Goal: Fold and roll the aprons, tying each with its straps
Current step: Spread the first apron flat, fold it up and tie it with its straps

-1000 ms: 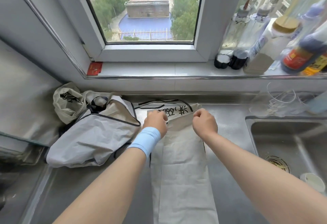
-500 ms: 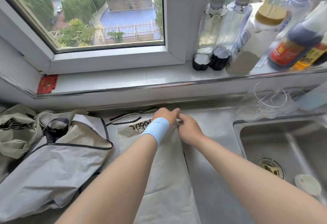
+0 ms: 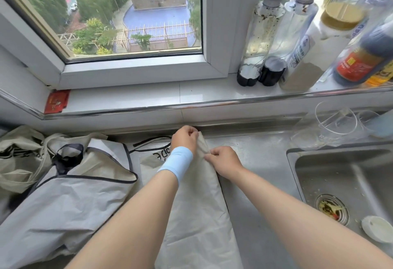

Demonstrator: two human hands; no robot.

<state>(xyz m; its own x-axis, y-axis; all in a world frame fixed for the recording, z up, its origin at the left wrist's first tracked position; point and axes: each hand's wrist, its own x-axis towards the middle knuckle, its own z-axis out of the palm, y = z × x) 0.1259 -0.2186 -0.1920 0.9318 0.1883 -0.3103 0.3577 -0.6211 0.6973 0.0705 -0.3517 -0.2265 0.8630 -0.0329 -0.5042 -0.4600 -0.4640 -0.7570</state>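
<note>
**Both hands pinch the far end of a folded apron**

Steel counter runs beneath a window, with a sink at the right. On it, the left hand closes thumb and fingers on the far tip of the beige apron, close to the back wall. Just near and right of it, the right hand is curled shut, pinching the same cloth along its right edge. From these grips the apron stretches toward the viewer as a long narrow folded strip, flat on the counter, lightly creased. Black lettering and black straps show at its far left, partly hidden by the left wrist, which wears a light blue wristband. Left of the strip lies a grey apron with dark trim, crumpled, and beyond it a beige bundle. Bottles line the sill at far right.
</note>
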